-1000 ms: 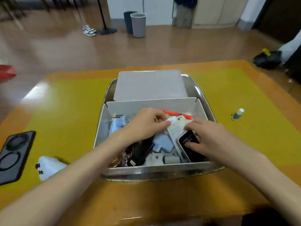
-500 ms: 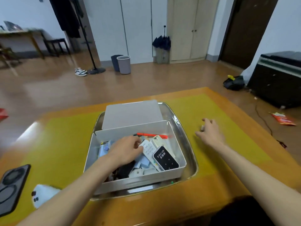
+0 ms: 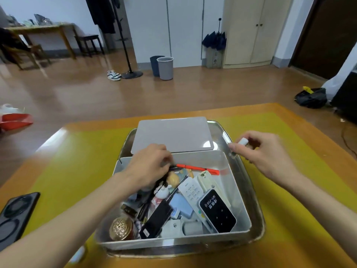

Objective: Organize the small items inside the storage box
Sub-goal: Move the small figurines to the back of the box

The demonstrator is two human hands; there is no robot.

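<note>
A pale plastic storage box (image 3: 236, 192) sits in a metal tray (image 3: 257, 207) and holds several small items: a red pen (image 3: 199, 168), a white remote (image 3: 191, 190), a black Wi-Fi device (image 3: 217, 209), a black stick (image 3: 156, 219), a gold-lidded jar (image 3: 120, 228) and a small figurine (image 3: 172, 179). My left hand (image 3: 149, 164) reaches into the box's back left, its curled fingers pinching the pen's dark end. My right hand (image 3: 267, 152) hovers over the tray's right rim and pinches a small white bottle (image 3: 243, 141).
The box's grey lid (image 3: 172, 134) lies flat across the tray's far end. A black phone (image 3: 16, 214) lies on the yellow mat (image 3: 73, 163) at the left. A blurred white object (image 3: 77, 254) is at the near left table edge.
My right hand left the box, reached out to the mat on the right and came back holding the small white bottle. My left hand shifted toward the box's back wall.
</note>
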